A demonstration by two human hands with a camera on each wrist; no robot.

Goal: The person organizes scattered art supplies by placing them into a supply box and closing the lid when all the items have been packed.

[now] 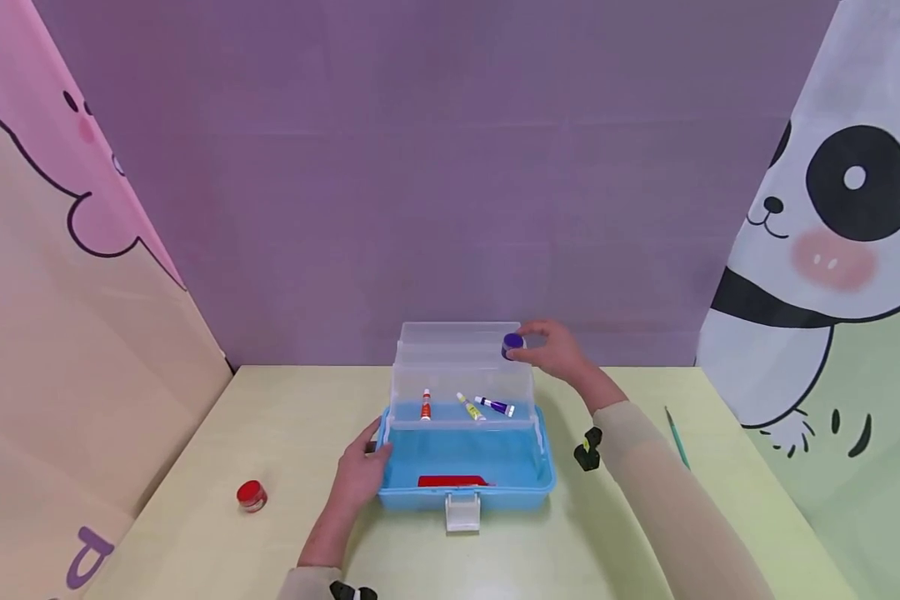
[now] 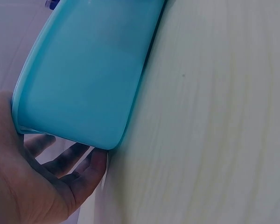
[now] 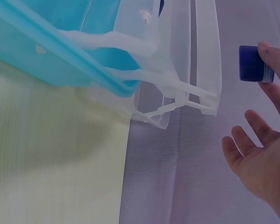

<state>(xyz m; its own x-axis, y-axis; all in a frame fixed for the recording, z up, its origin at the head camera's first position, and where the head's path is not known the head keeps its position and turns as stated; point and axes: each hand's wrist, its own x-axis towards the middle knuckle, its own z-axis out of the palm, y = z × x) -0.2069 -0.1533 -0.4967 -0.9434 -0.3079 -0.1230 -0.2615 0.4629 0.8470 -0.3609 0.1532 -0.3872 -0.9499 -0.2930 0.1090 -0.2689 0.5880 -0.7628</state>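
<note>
A small jar [image 1: 512,343] with a blue-purple lid is pinched between the thumb and index finger of my right hand [image 1: 557,354]. It is held up at the back right of a blue plastic storage box [image 1: 412,500], by the raised clear trays. The right wrist view shows the same jar [image 3: 252,64] in the air, the other fingers spread loosely below. My left hand [image 1: 362,475] grips the box's left end, thumb by the rim, fingers around the outside. Red [image 1: 426,406], yellow [image 1: 470,407] and purple [image 1: 495,407] paint tubes lie in the lower clear tray.
A long red item [image 1: 452,481] lies inside the box, near its front wall. The white latch [image 1: 462,512] hangs down in front. A red-lidded jar [image 1: 251,496] stands on the table [image 1: 307,400] at left; a thin green stick [image 1: 677,437] lies at right.
</note>
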